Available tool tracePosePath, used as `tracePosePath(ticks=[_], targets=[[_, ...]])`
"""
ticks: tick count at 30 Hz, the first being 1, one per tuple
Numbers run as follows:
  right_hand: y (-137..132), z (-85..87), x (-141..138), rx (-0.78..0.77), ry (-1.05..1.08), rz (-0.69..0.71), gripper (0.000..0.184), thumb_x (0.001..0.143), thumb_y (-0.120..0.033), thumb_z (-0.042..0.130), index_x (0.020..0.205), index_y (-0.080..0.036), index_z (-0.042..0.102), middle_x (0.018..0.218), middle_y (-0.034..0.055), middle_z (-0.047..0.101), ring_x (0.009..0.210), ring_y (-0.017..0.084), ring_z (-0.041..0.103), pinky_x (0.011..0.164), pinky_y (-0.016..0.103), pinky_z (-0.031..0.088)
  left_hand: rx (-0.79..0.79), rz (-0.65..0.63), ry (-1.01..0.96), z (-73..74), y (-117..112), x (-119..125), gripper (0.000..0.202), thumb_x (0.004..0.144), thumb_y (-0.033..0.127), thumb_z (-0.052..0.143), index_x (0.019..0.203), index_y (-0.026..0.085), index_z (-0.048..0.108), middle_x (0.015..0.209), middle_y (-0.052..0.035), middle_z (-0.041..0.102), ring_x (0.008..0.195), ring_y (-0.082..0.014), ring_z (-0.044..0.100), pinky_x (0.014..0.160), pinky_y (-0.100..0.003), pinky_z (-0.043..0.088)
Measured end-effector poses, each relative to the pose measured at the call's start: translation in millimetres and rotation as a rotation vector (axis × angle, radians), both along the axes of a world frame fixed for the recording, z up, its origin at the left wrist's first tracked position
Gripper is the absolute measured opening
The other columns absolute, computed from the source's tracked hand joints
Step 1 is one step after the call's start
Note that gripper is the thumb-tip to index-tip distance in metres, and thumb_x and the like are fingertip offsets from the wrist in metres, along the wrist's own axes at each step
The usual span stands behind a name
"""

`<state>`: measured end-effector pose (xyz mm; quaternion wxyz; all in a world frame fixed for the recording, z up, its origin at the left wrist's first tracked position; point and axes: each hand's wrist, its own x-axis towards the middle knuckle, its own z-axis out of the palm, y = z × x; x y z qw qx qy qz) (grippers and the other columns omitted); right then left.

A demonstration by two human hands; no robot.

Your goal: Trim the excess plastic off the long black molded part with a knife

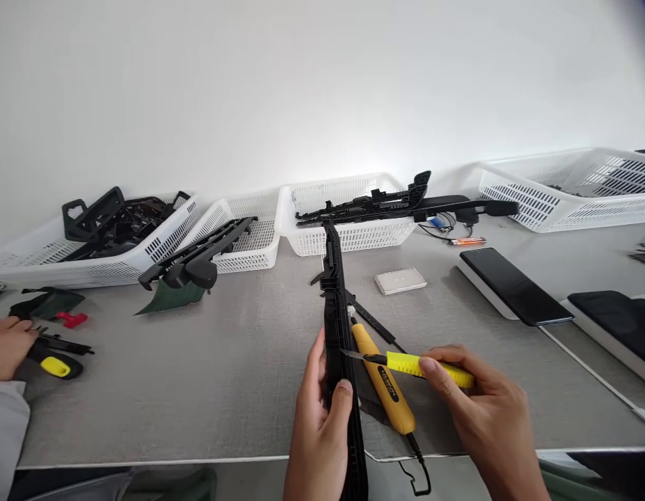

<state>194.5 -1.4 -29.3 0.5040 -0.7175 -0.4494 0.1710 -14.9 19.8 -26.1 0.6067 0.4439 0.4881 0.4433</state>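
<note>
Blk plastic strip (335, 327) is up off the surface (239, 376), near its front edge, held lengthwise away from the wearer, far end near the mid basket (353, 240). Yellow-handled knife (431, 368) comes in from the R side, blade tip at the strip's ribbed face; touching or just above, can't tell.

Step in hand, my read: trimming or scraping a spot on the strip, prob. mid-job. Next move calls for a steady strip, light controlled blade strokes & the L thumb kept clear of the edge.

L hand (319, 431): fingers closed round the strip's lower part, thumb pressed on its near face, other fingers wrapped behind. R hand (492, 407): fingers closed on the knife handle, thumb along its side.

Beside/under the knife: yellow corded tool (395, 403) on the surface. Further out: white block (400, 280), blk phone (515, 285) R side. Far L: co-worker's hand (9, 348) by a blk/yellow tool (58, 365), well apart.
</note>
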Motion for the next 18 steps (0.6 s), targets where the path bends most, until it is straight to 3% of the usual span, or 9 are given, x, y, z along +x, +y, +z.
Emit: tracePosePath(ticks=[8, 18], targets=[[6.3, 0.0, -1.4, -0.019, 0.02, 0.028, 0.043, 0.088, -0.067, 0.077, 0.078, -0.025, 0.081, 0.078, 0.0022, 0.076, 0.068, 0.021, 0.063, 0.067, 0.028, 0.052, 0.014, -0.003, 0.081, -4.6, -6.8, -5.3, 0.081, 0.104, 0.063, 0.064, 0.174, 0.031, 0.036, 0.171, -0.0115, 0.05, 0.151, -0.035, 0.056, 0.121, -0.044, 0.055], [4.0, -1.8, -3.2, -0.054, 0.105, 0.057, 0.055, 0.09, -0.074, 0.072, 0.074, -0.022, 0.081, 0.07, 0.0011, 0.074, 0.063, 0.018, 0.064, 0.058, 0.025, 0.047, 0.071, 0.063, 0.157, -2.9, 1.1, 1.6, 0.077, 0.103, 0.058, 0.068, 0.171, 0.031, 0.043, 0.163, -0.0122, 0.057, 0.149, -0.0365, 0.057, 0.119, -0.048, 0.055]])
